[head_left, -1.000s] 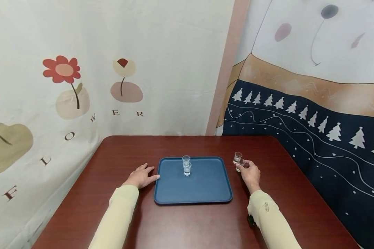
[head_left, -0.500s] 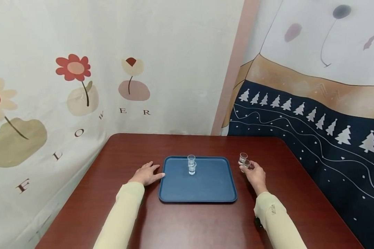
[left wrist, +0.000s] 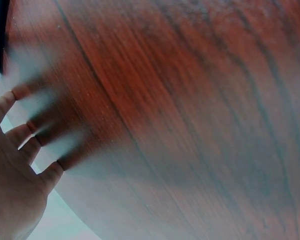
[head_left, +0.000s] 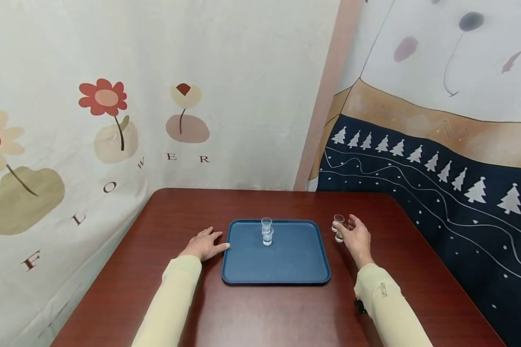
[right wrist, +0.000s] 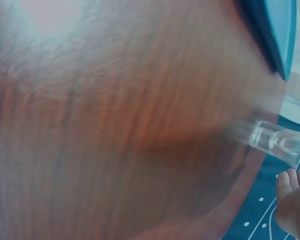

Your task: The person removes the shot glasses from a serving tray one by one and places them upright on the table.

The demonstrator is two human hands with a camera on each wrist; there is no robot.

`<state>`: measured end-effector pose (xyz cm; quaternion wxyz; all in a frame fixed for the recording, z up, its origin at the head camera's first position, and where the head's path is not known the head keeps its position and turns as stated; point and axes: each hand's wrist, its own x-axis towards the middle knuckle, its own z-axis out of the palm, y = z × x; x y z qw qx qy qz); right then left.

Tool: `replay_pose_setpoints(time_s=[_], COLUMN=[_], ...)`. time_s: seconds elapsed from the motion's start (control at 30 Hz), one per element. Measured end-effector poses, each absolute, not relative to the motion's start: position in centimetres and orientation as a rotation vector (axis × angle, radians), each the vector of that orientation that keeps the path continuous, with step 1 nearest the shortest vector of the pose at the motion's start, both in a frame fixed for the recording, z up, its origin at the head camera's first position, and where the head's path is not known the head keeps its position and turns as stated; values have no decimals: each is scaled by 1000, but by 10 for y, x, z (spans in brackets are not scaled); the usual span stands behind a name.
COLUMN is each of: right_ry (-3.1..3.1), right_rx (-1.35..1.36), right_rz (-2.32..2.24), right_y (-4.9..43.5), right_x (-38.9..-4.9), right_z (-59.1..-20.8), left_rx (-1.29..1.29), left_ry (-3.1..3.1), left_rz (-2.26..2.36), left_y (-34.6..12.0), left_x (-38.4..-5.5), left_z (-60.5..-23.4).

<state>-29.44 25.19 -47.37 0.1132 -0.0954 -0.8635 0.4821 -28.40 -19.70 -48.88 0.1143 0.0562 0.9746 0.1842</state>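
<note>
My left hand (head_left: 201, 245) rests on the table with fingers spread, thumb at the left rim of a blue tray (head_left: 286, 265); those spread fingers (left wrist: 51, 175) also show in the left wrist view. On the tray stand two small clear shot glasses, a rear one (head_left: 267, 222) and a front one (head_left: 267, 237). To the right of the tray, two more stand on the table: one behind (head_left: 338, 219) and a nearer one (head_left: 339, 237), partly hidden by my right thumb. My right hand (head_left: 357, 240) is around the nearer one, fingers parted; in the right wrist view its fingertips (right wrist: 293, 178) lie apart from the glass (right wrist: 279, 142).
The reddish-brown wooden table (head_left: 260, 313) bears the tray and glasses. Behind it hangs a pale cloth (head_left: 252, 96) with flower prints, and to the right a dark blue cloth (head_left: 460, 231) with white trees.
My right fingers have spread away from the nearer glass, which they held earlier, and the hand's fingertips are higher. My left hand stays at the tray's rim. The head view shifted slightly.
</note>
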Motion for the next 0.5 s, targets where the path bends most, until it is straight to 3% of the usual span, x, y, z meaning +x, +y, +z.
replay_pose_setpoints(time_s=[0.5], right_ry=[-2297], right_rx=[-190], right_rz=[1437], right_y=[212], right_x=[-297], right_z=[-460], left_rx=[185], left_ry=[2857], left_rz=[549], left_y=[-198], left_x=[-283], left_z=[-490])
